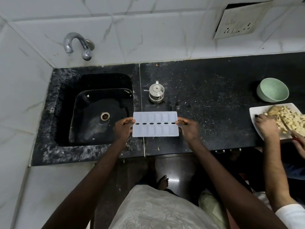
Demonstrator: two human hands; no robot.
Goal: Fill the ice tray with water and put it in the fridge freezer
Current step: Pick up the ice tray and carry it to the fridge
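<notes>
Two hands, left (124,128) and right (188,129), grip pale ice tray (155,123) ends; twelve empty cells, level.

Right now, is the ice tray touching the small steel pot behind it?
Apart. The head view shows a strip of bare black counter between the ice tray, held at both ends by the left hand and right hand, and the steel pot.

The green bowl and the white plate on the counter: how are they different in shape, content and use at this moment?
The green bowl is round, deep and looks empty; the white plate is flat, squarish and carries chopped pale food. Nobody touches the green bowl, while another person's hand rests on the white plate. The green bowl stands nearer the wall, the white plate nearer the front edge. Both sit on the black counter, at its right end.
</notes>
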